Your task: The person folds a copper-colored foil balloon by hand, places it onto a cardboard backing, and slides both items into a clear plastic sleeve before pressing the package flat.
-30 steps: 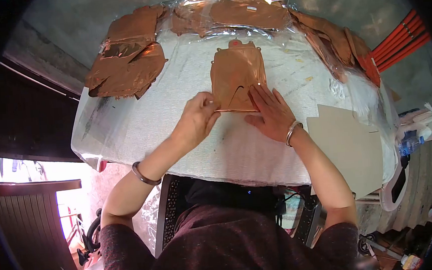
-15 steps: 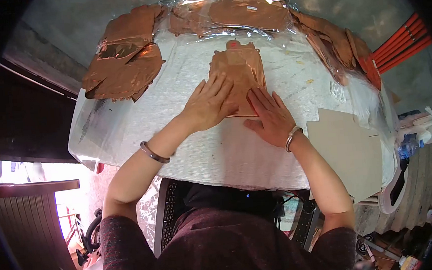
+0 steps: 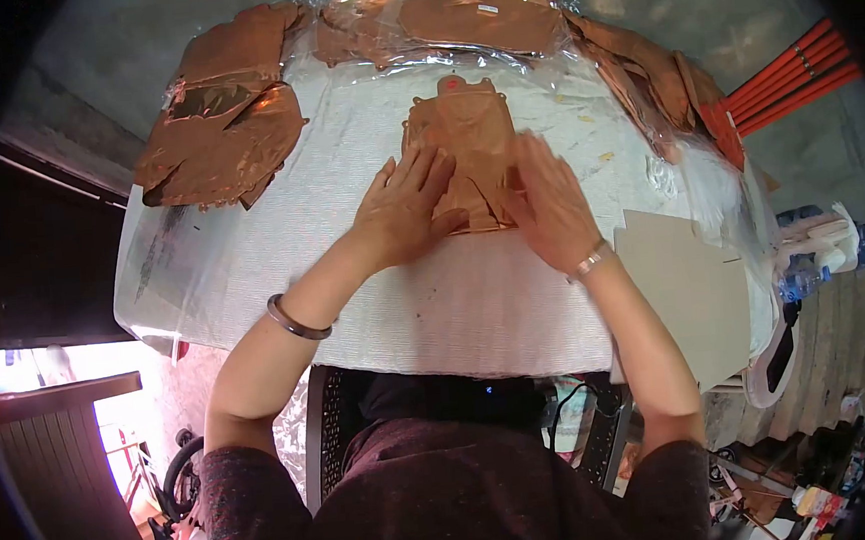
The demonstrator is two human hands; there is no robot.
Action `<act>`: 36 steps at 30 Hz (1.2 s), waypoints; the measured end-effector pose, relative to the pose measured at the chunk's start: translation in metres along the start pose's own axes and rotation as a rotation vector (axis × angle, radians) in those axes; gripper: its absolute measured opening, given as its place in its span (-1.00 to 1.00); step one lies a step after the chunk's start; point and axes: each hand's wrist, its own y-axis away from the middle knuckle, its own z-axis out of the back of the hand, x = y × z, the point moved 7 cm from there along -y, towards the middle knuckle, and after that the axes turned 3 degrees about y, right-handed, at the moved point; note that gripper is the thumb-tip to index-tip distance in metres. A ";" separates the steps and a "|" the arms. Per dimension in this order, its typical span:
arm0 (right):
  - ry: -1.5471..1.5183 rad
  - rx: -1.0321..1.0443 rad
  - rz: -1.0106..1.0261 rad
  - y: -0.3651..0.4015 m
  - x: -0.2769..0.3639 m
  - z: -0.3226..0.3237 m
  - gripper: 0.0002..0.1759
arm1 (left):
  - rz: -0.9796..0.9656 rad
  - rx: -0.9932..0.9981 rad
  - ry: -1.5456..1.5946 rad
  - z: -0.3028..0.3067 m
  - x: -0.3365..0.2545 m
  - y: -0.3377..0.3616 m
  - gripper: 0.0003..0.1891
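A flat, folded copper-coloured foil balloon [image 3: 463,127] lies on the white table covering in front of me, with small tabs at its edges and a red mark on its top tab. My left hand [image 3: 403,207] rests over its lower left side, fingers stretched out and palm down. Along the lower right edge is my right hand [image 3: 553,206], its fingers straight and slightly blurred. Creases run through the foil between the two hands. Neither hand has its fingers wrapped around anything.
More copper foil pieces [image 3: 232,133] are stacked at the table's left. Clear plastic wrap with foil pieces [image 3: 475,16] lies at the back, and further foil [image 3: 640,75] at the right. A grey board [image 3: 685,292] sits at the right front, near white string [image 3: 662,176].
My right hand has shifted up and right from the foil's lower part to its right edge. My left hand stays on the left side. The whole view has shifted slightly left.
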 end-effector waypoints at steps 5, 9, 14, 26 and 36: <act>0.051 0.006 0.003 -0.031 0.006 -0.030 -0.25 | -0.031 -0.055 0.014 -0.003 0.005 0.001 -0.24; 0.137 0.094 -0.043 -0.028 -0.001 -0.043 -0.21 | -0.070 -0.136 0.034 -0.006 0.005 0.005 -0.22; 0.135 0.110 -0.044 -0.031 0.003 -0.038 -0.18 | -0.108 -0.105 0.076 0.003 0.007 0.004 -0.26; 0.105 0.061 -0.026 -0.030 0.000 -0.038 -0.23 | -0.260 -0.084 0.133 0.013 -0.001 0.023 -0.41; 0.054 -0.029 0.081 -0.023 0.018 -0.019 -0.32 | -0.266 -0.089 0.016 0.003 -0.001 0.031 -0.44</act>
